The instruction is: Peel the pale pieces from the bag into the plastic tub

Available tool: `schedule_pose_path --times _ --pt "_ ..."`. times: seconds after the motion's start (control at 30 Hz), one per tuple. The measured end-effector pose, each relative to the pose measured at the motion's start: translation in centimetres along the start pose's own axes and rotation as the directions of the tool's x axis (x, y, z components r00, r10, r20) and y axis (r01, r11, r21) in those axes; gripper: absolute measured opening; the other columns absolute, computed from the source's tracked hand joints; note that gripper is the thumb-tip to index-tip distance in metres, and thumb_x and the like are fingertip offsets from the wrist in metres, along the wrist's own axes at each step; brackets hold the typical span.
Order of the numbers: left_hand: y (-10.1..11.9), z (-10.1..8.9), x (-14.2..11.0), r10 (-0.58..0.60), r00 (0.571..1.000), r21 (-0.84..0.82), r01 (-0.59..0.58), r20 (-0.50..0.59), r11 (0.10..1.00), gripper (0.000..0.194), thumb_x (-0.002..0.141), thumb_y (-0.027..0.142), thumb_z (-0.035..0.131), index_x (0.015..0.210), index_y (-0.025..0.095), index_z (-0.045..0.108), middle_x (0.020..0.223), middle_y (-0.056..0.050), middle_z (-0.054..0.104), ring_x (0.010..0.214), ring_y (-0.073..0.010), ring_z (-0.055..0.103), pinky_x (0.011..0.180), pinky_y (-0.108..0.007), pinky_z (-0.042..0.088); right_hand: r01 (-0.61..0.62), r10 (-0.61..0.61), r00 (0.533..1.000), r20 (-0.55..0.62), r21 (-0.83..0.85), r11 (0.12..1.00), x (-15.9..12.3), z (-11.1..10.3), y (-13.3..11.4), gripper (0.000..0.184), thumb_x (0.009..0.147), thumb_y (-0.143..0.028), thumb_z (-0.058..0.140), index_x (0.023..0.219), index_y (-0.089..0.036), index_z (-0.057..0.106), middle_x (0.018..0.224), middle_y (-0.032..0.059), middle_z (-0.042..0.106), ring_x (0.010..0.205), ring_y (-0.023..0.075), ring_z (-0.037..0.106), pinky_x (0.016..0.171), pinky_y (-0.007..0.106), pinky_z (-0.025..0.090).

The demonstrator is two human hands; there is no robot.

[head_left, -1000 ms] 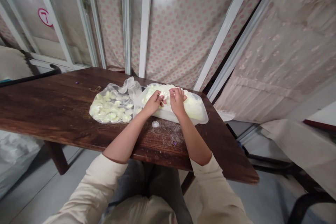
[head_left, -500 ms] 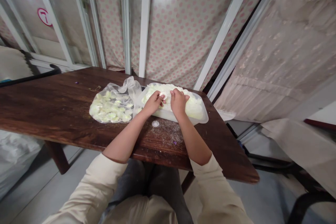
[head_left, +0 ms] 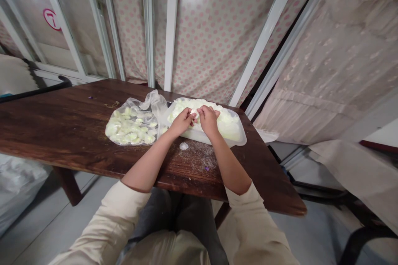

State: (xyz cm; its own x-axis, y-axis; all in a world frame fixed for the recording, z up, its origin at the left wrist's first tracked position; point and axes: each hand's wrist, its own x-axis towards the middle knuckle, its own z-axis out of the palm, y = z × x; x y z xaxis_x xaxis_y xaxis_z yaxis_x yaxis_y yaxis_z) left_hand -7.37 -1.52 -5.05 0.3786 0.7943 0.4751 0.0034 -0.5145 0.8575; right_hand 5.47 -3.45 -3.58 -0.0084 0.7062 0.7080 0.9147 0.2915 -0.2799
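Over the near side of a translucent plastic tub [head_left: 239,137], my two hands meet. My left hand [head_left: 183,121] is closed in a pinch around a small white flower-like piece [head_left: 194,113]. The fingers of my right hand [head_left: 208,119] are pinched together at the right edge of that same piece; whether they grip it or something smaller is hidden. Heaped in the tub are many pale yellow-white pieces [head_left: 230,124]. To the left lies a clear plastic bag [head_left: 132,126] with similar flower-shaped pieces inside. One loose white flower-shaped piece [head_left: 184,146] rests on the table below my hands.
The dark wooden table [head_left: 77,132] carries fine white crumbs [head_left: 199,157] and a purple scrap [head_left: 207,168] near its front edge. A thin tan loop [head_left: 112,104] lies at the back left. Behind stand window frames with a dotted curtain [head_left: 211,41]. A black chair frame [head_left: 367,240] is at right.
My right hand has moved slightly left, closing the gap to the white piece in my left hand. My left hand, the bag and the tub stay nearly in place.
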Motion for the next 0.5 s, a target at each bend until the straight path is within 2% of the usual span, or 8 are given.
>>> schedule_pose_path --times 0.13,0.23,0.33,0.4,0.43,0.5 --pt "0.0 0.1 0.0 -0.017 1.0 0.045 0.018 -0.013 0.999 0.019 0.083 0.036 0.042 0.081 0.017 0.043 0.07 0.001 0.057 0.056 -0.0082 0.051 0.061 -0.024 0.04 -0.015 0.005 0.999 -0.047 -0.205 0.979 -0.3 -0.1 -0.6 0.028 0.09 -0.034 0.033 0.078 -0.019 0.053 0.076 0.0037 0.061 0.083 0.0183 0.047 0.073 0.031 0.019" --pt "0.1 0.1 0.0 -0.023 0.999 0.061 0.024 -0.025 0.998 0.017 0.083 0.034 0.041 0.08 0.018 0.042 0.068 0.001 0.057 0.056 -0.0083 0.051 0.061 -0.024 0.04 -0.054 0.03 0.995 -0.096 -0.252 0.966 -0.4 0.0 -0.5 0.029 0.09 -0.034 0.033 0.08 -0.018 0.054 0.078 0.0061 0.062 0.083 0.0196 0.048 0.073 0.032 0.019" --pt "0.1 0.0 0.1 -0.015 0.999 0.05 0.017 -0.05 0.999 0.016 0.084 0.032 0.04 0.077 0.018 0.039 0.067 0.002 0.056 0.054 -0.008 0.05 0.06 -0.024 0.04 -0.198 0.169 0.974 -0.149 -0.206 0.958 -0.2 0.1 0.0 0.031 0.091 -0.034 0.029 0.08 -0.017 0.052 0.076 0.0055 0.061 0.081 0.0196 0.048 0.073 0.032 0.02" --pt "0.0 0.0 0.1 -0.005 0.999 0.028 0.006 -0.054 1.0 0.015 0.084 0.031 0.039 0.077 0.018 0.038 0.067 0.002 0.055 0.054 -0.0077 0.05 0.06 -0.024 0.04 -0.251 0.23 0.96 -0.16 -0.129 0.959 -0.1 0.1 0.3 0.032 0.091 -0.037 0.026 0.083 -0.017 0.05 0.079 0.0047 0.06 0.082 0.0192 0.048 0.073 0.031 0.02" --pt "0.0 0.0 0.1 -0.004 0.999 0.019 0.005 -0.05 1.0 0.015 0.084 0.031 0.039 0.077 0.018 0.038 0.067 0.002 0.055 0.053 -0.0076 0.05 0.06 -0.024 0.04 -0.238 0.224 0.962 -0.153 -0.083 0.968 0.0 0.1 0.4 0.033 0.091 -0.039 0.025 0.085 -0.018 0.049 0.082 0.0043 0.06 0.084 0.0188 0.048 0.074 0.031 0.021" --pt "0.0 0.0 0.1 -0.006 0.999 0.005 0.007 -0.039 1.0 0.014 0.083 0.031 0.04 0.078 0.018 0.038 0.067 0.002 0.055 0.053 -0.0076 0.05 0.059 -0.024 0.041 -0.136 0.136 0.984 -0.112 0.005 0.991 -0.1 0.1 0.4 0.032 0.09 -0.041 0.025 0.087 -0.019 0.048 0.089 0.0031 0.059 0.088 0.0178 0.046 0.075 0.03 0.022"
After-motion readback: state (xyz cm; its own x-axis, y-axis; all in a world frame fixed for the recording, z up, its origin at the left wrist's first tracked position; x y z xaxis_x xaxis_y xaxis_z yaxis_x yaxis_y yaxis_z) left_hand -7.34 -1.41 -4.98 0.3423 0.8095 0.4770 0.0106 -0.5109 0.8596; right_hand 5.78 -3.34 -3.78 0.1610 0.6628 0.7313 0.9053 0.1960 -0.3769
